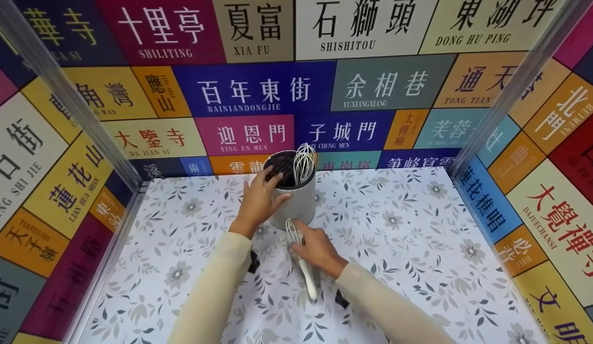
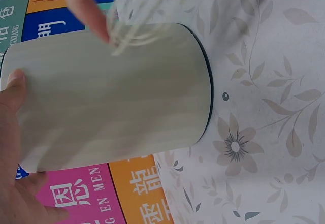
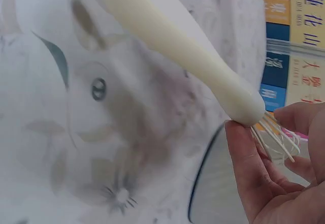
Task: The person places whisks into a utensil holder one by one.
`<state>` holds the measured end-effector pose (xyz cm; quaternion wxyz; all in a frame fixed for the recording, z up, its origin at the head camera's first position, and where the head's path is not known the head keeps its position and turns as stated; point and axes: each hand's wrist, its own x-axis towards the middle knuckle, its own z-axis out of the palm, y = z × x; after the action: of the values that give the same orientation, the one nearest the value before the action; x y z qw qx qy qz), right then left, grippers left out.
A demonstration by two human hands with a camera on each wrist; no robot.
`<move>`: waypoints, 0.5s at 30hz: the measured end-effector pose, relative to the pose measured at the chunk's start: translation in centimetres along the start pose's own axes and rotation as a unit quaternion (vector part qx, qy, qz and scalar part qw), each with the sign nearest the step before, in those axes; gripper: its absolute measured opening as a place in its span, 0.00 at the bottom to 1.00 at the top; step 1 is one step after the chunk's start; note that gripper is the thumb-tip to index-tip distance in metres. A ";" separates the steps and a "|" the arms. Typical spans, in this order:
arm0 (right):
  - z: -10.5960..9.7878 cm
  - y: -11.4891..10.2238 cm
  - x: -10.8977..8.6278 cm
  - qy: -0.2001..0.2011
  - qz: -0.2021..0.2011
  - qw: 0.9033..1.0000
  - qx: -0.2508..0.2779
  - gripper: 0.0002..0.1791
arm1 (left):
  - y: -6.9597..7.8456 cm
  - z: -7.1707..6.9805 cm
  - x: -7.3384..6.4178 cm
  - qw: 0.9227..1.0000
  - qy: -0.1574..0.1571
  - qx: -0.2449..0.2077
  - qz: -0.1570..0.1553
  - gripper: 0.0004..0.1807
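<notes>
A light grey utensil holder with a dark inside stands upright near the back of the table. A wire whisk sticks up from its right side. At its left rim, my left hand grips the holder, thumb against the pale wall. In front of the holder, my right hand pinches a second whisk by its wires close to the handle. This whisk's cream handle points down toward me, its wire loops up beside the holder. The loops look blurred in the left wrist view.
The table has a white cover with grey flowers and leaves. Panels with large coloured signs rise behind it and at both sides. Clear corner posts stand at the back left and back right.
</notes>
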<state>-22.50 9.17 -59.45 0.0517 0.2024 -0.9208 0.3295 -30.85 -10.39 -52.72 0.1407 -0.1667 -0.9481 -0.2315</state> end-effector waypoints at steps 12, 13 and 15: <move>-5.5 -1.5 1.4 0.083 0.003 0.995 0.053 0.39 | 0.0 0.1 0.0 1.000 0.004 0.003 0.001 0.37; -6.1 -1.8 1.6 0.090 0.005 0.994 0.057 0.39 | 0.0 0.1 0.0 1.000 0.004 0.005 0.002 0.37; -7.1 -2.2 2.0 0.103 0.004 0.993 0.063 0.39 | 0.0 0.1 0.0 1.000 0.005 0.009 0.004 0.37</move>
<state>-23.71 11.43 -52.19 0.1325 0.1660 -0.8889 0.4058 -30.88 -10.33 -52.78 0.1482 -0.1681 -0.9487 -0.2228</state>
